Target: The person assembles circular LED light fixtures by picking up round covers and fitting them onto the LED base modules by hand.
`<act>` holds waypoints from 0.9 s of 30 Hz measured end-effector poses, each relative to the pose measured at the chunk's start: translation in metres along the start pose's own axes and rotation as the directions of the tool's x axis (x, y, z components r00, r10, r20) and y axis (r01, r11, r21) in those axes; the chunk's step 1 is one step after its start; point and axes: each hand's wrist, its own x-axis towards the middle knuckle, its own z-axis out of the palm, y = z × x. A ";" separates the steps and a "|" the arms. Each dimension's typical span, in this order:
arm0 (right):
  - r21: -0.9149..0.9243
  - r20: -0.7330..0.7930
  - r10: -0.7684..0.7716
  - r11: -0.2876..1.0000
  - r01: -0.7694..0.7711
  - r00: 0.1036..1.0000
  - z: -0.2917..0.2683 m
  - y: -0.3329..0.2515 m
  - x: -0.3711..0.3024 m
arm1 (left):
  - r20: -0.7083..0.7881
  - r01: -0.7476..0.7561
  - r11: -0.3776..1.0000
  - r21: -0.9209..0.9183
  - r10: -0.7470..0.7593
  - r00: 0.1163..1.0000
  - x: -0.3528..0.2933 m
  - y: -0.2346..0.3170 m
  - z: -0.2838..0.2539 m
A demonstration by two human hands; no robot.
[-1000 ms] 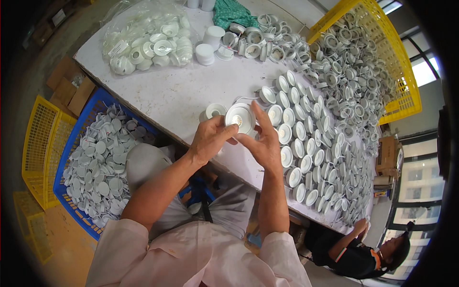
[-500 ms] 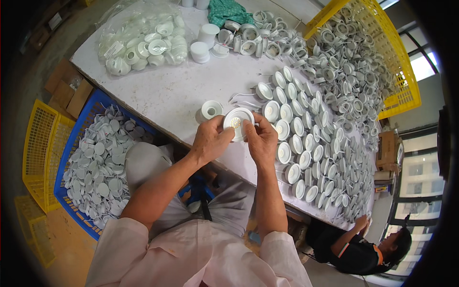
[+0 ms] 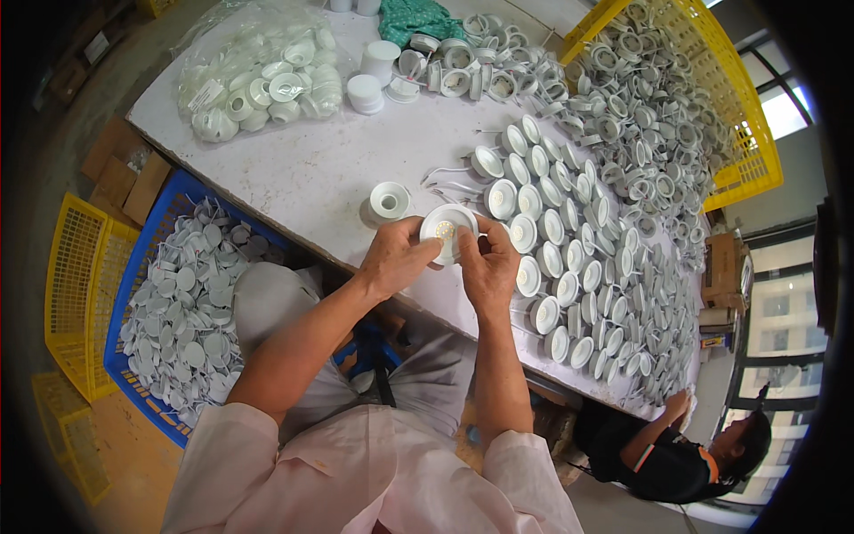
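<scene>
Between my two hands, above the table's near edge, is a round white LED downlight [image 3: 447, 221] whose LED board with small yellowish dots faces up. My left hand [image 3: 398, 258] grips its left rim, thumb over the lower inside. On the other side my right hand [image 3: 487, 265] pinches the rim, its thumb pressing inside by the board. Just beyond my left hand stands a white ring-shaped housing [image 3: 389, 202] on the table. Rows of white downlights [image 3: 552, 233], with wires trailing from some, lie to the right of my hands.
A yellow crate [image 3: 756, 133] spills metal-rimmed housings at the far right. Far left lies a clear bag [image 3: 258, 76] of white housings, beside stacked white discs [image 3: 365, 93]. A blue crate [image 3: 120, 334] of wired discs stands by my left knee. Another person [image 3: 667, 458] works at right.
Both hands keep hold of the downlight, which shifts only slightly in the picture. The view has moved a little; the person at the right has shifted slightly.
</scene>
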 end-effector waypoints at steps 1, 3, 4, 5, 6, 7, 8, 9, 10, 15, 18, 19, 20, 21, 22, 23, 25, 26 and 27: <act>0.001 -0.008 0.031 1.000 -0.031 0.999 -0.001 0.001 0.000 | 0.030 0.035 0.999 0.009 -0.035 0.999 0.000 0.000 0.000; 0.057 -0.008 0.095 0.994 -0.094 0.995 -0.005 0.001 -0.001 | 0.062 0.037 0.999 0.001 -0.037 0.997 -0.001 0.001 -0.001; 0.111 -0.004 0.157 0.982 -0.155 0.988 -0.007 0.001 -0.002 | 0.094 0.039 0.999 -0.009 -0.038 0.995 -0.002 0.002 -0.001; 0.109 -0.014 0.161 0.981 -0.158 0.987 -0.009 0.000 -0.003 | 0.104 0.042 0.999 -0.007 -0.041 0.994 -0.002 0.001 0.000; 0.132 -0.026 0.189 0.974 -0.185 0.982 -0.012 0.000 -0.003 | 0.121 0.057 0.998 0.032 -0.061 0.991 -0.001 -0.001 0.001; 0.155 -0.041 0.219 0.965 -0.210 0.975 -0.016 0.000 -0.004 | 0.143 0.071 0.995 0.072 -0.081 0.986 -0.001 -0.002 0.002; 0.150 -0.070 0.223 0.966 -0.211 0.972 -0.020 0.003 -0.005 | 0.172 0.072 0.995 0.074 -0.083 0.981 0.000 -0.001 0.005; 0.132 -0.044 0.177 0.977 -0.170 0.983 -0.024 0.008 -0.007 | 0.161 0.103 0.985 0.140 -0.126 0.979 0.000 0.001 0.007; 0.113 -0.022 0.133 0.985 -0.130 0.991 -0.027 0.013 -0.008 | 0.151 0.131 0.969 0.208 -0.164 0.975 0.001 0.001 0.008; 0.159 0.002 0.224 0.962 -0.221 0.975 -0.021 0.023 -0.012 | 0.159 0.130 0.989 0.067 -0.140 0.977 -0.002 -0.007 0.005; 0.212 0.024 0.272 0.939 -0.271 0.962 -0.042 0.010 -0.016 | 0.210 0.178 0.981 0.076 -0.190 0.959 0.002 -0.011 0.014; 0.144 -0.005 0.225 0.964 -0.222 0.974 -0.050 0.009 -0.018 | 0.222 0.186 0.980 0.069 -0.197 0.955 0.003 -0.013 0.018; 0.078 -0.027 0.176 0.982 -0.174 0.984 -0.060 0.008 -0.021 | 0.237 0.187 0.979 0.079 -0.201 0.951 0.004 -0.012 0.022; -0.028 0.054 0.065 0.998 -0.064 0.996 -0.073 0.009 -0.024 | 0.249 0.192 0.974 0.124 -0.218 0.944 0.003 -0.010 0.025; -0.027 0.038 0.070 0.997 -0.069 0.997 -0.080 0.009 -0.027 | 0.260 0.196 0.966 0.168 -0.236 0.936 0.003 -0.008 0.028; -0.181 0.081 -0.135 0.972 0.148 0.988 -0.085 0.008 -0.030 | 0.268 0.197 0.964 0.176 -0.240 0.933 0.002 -0.006 0.032; -0.340 0.223 -0.287 0.873 0.350 0.932 -0.095 0.002 -0.035 | 0.332 0.222 0.951 0.216 -0.285 0.899 0.000 -0.003 0.042; -0.346 0.213 -0.284 0.873 0.344 0.935 -0.101 0.002 -0.038 | 0.341 0.221 0.950 0.221 -0.287 0.895 0.000 -0.004 0.047; -0.400 0.250 -0.296 0.836 0.376 0.922 -0.106 0.003 -0.040 | 0.373 0.227 0.947 0.229 -0.301 0.877 0.000 -0.006 0.053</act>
